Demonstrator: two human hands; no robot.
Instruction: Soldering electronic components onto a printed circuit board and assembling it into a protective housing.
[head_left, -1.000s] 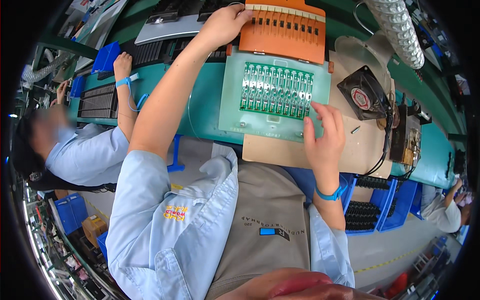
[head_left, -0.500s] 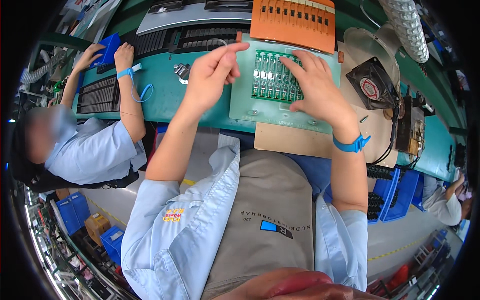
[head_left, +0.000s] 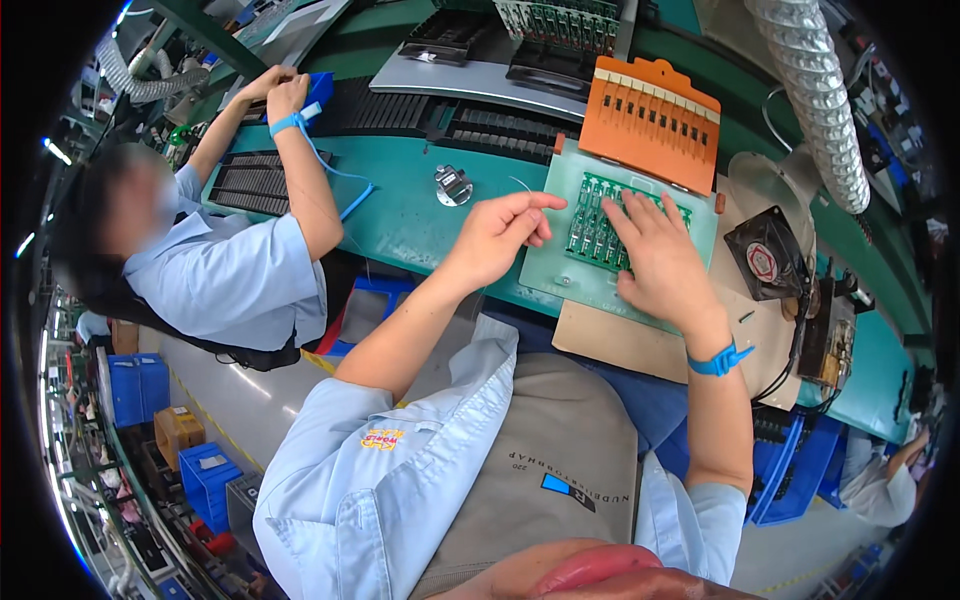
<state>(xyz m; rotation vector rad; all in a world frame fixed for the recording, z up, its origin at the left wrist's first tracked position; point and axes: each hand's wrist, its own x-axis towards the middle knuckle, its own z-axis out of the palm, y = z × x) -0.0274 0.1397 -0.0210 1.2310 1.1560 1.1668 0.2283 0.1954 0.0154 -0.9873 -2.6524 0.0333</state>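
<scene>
A panel of narrow green circuit boards (head_left: pixel 590 228) lies in a pale green, plate-like fixture (head_left: pixel 550 275) on the bench. Over its right part rests my right hand (head_left: pixel 655 245), fingers spread and palm down, a blue strap on the wrist. My left hand (head_left: pixel 500 235) hovers by the fixture's left edge, index finger stretched toward the boards. Its thumb presses against that finger and the others curl in; whatever they may pinch is too small to make out. Behind the boards leans an orange plate (head_left: pixel 655 130) with a row of small dark parts.
A small metal counter-like device (head_left: pixel 453 185) sits on the green bench (head_left: pixel 400 215). Right of the fixture stand a black fan (head_left: pixel 765 255) and a ribbed duct (head_left: pixel 815 95). Black slotted trays (head_left: pixel 500 135) line the back. A co-worker (head_left: pixel 230 220) works at the left.
The whole view has shifted, so the bench now appears lower and farther right. Relative to the fixture, both hands keep nearly the same places; my right hand still rests on the boards.
</scene>
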